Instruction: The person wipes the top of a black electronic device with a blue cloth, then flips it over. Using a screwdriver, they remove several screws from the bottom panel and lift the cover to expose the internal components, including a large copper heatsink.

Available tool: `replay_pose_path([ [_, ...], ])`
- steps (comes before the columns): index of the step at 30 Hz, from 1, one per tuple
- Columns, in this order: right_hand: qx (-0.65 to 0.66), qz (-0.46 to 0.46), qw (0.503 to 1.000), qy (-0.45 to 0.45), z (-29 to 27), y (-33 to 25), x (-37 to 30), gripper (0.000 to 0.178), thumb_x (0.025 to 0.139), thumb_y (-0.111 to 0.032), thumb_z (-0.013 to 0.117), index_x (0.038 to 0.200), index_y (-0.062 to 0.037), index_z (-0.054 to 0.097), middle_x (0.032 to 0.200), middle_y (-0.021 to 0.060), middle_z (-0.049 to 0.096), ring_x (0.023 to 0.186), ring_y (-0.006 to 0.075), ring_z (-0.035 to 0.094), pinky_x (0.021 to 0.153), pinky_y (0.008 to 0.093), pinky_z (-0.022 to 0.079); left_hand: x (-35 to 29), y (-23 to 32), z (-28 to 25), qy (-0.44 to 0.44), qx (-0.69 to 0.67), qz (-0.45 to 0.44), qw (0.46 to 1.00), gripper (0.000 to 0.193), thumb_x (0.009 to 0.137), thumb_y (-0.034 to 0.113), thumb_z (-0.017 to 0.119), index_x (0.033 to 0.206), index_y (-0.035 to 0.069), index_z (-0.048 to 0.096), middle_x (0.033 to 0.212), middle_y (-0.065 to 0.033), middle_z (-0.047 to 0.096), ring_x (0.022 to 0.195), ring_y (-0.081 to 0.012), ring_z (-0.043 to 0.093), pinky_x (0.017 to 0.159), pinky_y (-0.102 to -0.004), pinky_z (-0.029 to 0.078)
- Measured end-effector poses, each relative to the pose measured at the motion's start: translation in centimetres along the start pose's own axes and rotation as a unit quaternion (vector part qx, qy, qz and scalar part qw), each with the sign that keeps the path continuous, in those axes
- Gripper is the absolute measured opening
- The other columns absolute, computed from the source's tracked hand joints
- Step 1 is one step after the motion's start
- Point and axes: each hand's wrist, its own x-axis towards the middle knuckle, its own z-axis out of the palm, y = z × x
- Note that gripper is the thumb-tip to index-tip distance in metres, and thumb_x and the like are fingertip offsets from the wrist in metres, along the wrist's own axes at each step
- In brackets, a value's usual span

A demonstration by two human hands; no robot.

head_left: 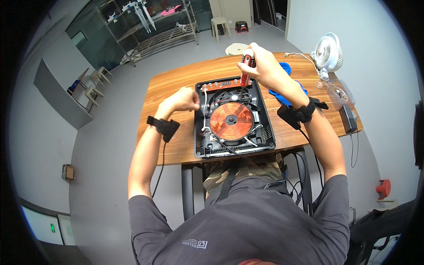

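Observation:
An opened induction cooker (267,132) lies on the wooden table in front of me, its black housing exposing a round copper coil (223,115) and an orange circuit board strip (213,86) along the far side. My right hand (260,64) is wrapped round a red-handled screwdriver (245,78), held upright over the far right part of the cooker. Its tip comes down near the board and is hard to make out. At the cooker's left edge, my left hand (184,100) is curled into a fist; whatever it may hold is hidden.
Blue cloth-like items (282,98) lie right of the cooker, partly behind my right forearm. Farther right stand a white fan (327,53), a clear plastic box (342,93) and a black adapter (348,118) with a cable. Black cables hang from both wrist straps.

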Motion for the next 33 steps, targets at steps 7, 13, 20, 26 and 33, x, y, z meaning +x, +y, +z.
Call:
replay_pose_path([
  [7, 0.002, 0.017, 0.999, -0.039, 2.0, -0.9, -0.1, 0.031, 0.089, -0.018, 0.076, 0.096, 0.0039, 0.055, 0.077, 0.0162, 0.066, 0.072, 0.0278, 0.067, 0.069, 0.0383, 0.053, -4.8, -7.4, 2.9, -0.099, 0.057, -0.180, 0.977, 0.014, 0.078, 0.014, 0.077, 0.085, 0.002, 0.077, 0.077, -0.0115, 0.075, 0.069, -0.0212, 0.072, 0.065, -0.0365, 0.058],
  [13, 0.016, 0.024, 0.998, -0.063, 2.8, -1.8, 0.3, 0.031, 0.090, -0.019, 0.076, 0.096, 0.0030, 0.055, 0.077, 0.0157, 0.065, 0.070, 0.0268, 0.066, 0.067, 0.0387, 0.053, -6.4, -9.2, 4.4, -0.122, 0.037, -0.248, 0.960, 0.014, 0.081, 0.016, 0.080, 0.086, 0.003, 0.077, 0.080, -0.0100, 0.076, 0.071, -0.0216, 0.073, 0.064, -0.0375, 0.058],
  [20, -0.005, 0.022, 0.997, -0.078, 3.3, -2.6, 0.3, 0.034, 0.090, -0.021, 0.077, 0.096, 0.0033, 0.054, 0.078, 0.0173, 0.065, 0.071, 0.0287, 0.067, 0.067, 0.0394, 0.053, -6.5, -10.5, 5.4, -0.099, -0.022, -0.239, 0.966, 0.010, 0.083, 0.012, 0.082, 0.084, 0.003, 0.077, 0.077, -0.0104, 0.076, 0.071, -0.0180, 0.073, 0.064, -0.0343, 0.058],
  [26, 0.003, 0.020, 0.997, -0.075, 2.9, -2.5, -0.2, 0.031, 0.092, -0.021, 0.077, 0.096, 0.0001, 0.054, 0.077, 0.0127, 0.063, 0.069, 0.0228, 0.063, 0.065, 0.0364, 0.052, -6.4, -10.4, 4.8, -0.091, -0.051, -0.223, 0.969, 0.015, 0.082, 0.016, 0.084, 0.084, 0.003, 0.077, 0.076, -0.0106, 0.076, 0.070, -0.0176, 0.072, 0.064, -0.0337, 0.058],
  [33, 0.059, -0.020, 0.994, -0.090, 3.8, -2.8, -0.4, 0.027, 0.095, -0.016, 0.074, 0.095, -0.0005, 0.051, 0.079, 0.0093, 0.064, 0.071, 0.0224, 0.073, 0.064, 0.0328, 0.055, -5.4, -6.4, 2.8, 0.058, -0.094, -0.052, 0.993, 0.022, 0.084, 0.019, 0.084, 0.097, 0.003, 0.077, 0.077, -0.0047, 0.072, 0.069, -0.0130, 0.065, 0.066, -0.0300, 0.053],
])
